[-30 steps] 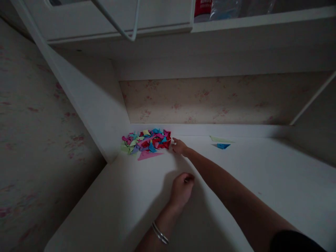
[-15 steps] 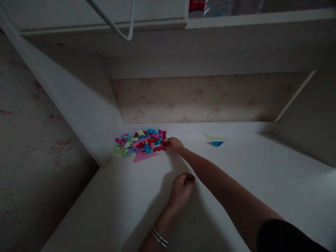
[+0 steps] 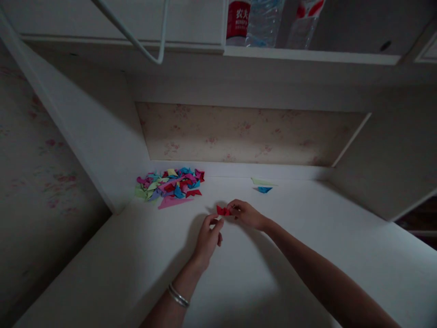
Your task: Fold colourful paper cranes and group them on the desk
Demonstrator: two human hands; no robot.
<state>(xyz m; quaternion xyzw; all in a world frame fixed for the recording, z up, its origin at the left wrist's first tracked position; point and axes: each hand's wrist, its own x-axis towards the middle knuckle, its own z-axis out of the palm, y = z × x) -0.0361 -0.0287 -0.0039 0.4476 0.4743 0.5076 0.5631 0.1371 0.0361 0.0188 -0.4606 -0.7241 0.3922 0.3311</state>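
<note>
My right hand (image 3: 247, 215) pinches a small red folded paper piece (image 3: 223, 211) just above the white desk. Its pointed ends stick out to the left of my fingers. Close below it, my left hand (image 3: 207, 238) has its thumb and forefinger apart, reaching toward the paper's left end; no grip on it shows. Farther left lies a heap of colourful folded papers (image 3: 170, 184), mostly pink, red, blue, green and purple. A flat pink paper piece (image 3: 172, 202) lies at the heap's front edge.
Right of the heap, a blue folded paper (image 3: 264, 189) and a pale green strip (image 3: 261, 181) lie near the desk's back ledge. Plastic bottles (image 3: 264, 23) stand on the shelf overhead. A white curved rod (image 3: 136, 43) hangs at upper left. Side panels flank the desk (image 3: 273, 282).
My right hand has drawn back from the heap toward me, bringing the red folded paper. My left hand has shifted left and its fingers have spread. The view has tilted up and turned right.
</note>
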